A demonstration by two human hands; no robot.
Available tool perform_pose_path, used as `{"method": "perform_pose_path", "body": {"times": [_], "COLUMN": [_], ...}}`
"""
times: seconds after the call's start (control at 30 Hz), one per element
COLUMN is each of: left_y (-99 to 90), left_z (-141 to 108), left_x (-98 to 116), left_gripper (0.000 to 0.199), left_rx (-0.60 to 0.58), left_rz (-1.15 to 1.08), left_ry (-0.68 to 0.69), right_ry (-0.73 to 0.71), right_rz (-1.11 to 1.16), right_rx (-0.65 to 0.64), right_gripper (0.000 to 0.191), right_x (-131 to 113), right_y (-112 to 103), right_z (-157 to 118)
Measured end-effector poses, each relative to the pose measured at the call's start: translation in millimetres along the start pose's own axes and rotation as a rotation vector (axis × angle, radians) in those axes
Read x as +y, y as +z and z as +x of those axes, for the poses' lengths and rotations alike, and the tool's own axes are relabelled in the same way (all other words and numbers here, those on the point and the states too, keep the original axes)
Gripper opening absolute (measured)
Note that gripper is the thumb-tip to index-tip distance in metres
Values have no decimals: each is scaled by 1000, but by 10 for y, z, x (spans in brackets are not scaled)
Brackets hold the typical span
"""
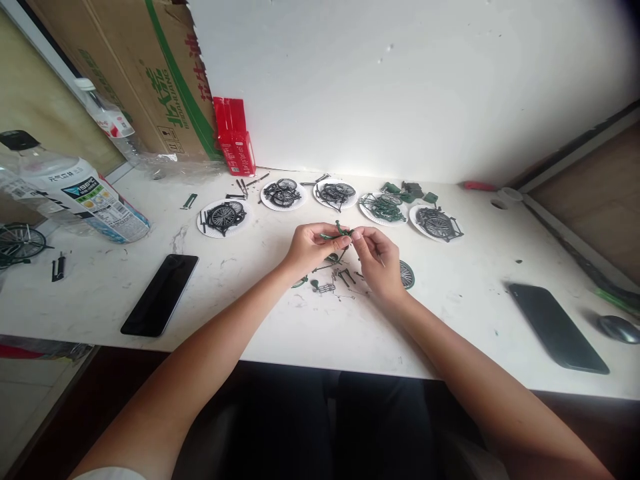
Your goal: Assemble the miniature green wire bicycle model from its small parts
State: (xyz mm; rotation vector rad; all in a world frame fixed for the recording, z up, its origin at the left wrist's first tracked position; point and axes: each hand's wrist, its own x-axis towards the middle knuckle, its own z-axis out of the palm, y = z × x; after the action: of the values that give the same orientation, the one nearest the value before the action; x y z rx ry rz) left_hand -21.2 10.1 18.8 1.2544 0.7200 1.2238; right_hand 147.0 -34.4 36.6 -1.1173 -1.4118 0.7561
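Colours and patterns. The small part [339, 227] is green, matching the pile of parts [385, 209]; the wheel [225, 217] is black. The plates [249, 221] are white, the tabletop [320, 337] white with dark smudges. The carton [125, 40] is brown, striped green, lettered green and red; the box [233, 137] is red with white print; the phone [159, 295] is black.

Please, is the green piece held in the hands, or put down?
Held: the left hand and right hand pinch the green piece with their fingertips, above loose parts on the table.
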Motion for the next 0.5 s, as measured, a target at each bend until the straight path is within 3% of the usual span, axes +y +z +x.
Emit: {"method": "perform_pose_path", "body": {"times": [0.5], "left_y": [-5], "left_z": [-19], "left_x": [53], "left_gripper": [51], "left_rx": [-10], "left_rz": [25], "left_ry": [4], "right_ry": [7], "right_rz": [-33], "right_rx": [-34], "right_gripper": [45], "right_x": [-11], "right_y": [-2], "right_z": [23]}}
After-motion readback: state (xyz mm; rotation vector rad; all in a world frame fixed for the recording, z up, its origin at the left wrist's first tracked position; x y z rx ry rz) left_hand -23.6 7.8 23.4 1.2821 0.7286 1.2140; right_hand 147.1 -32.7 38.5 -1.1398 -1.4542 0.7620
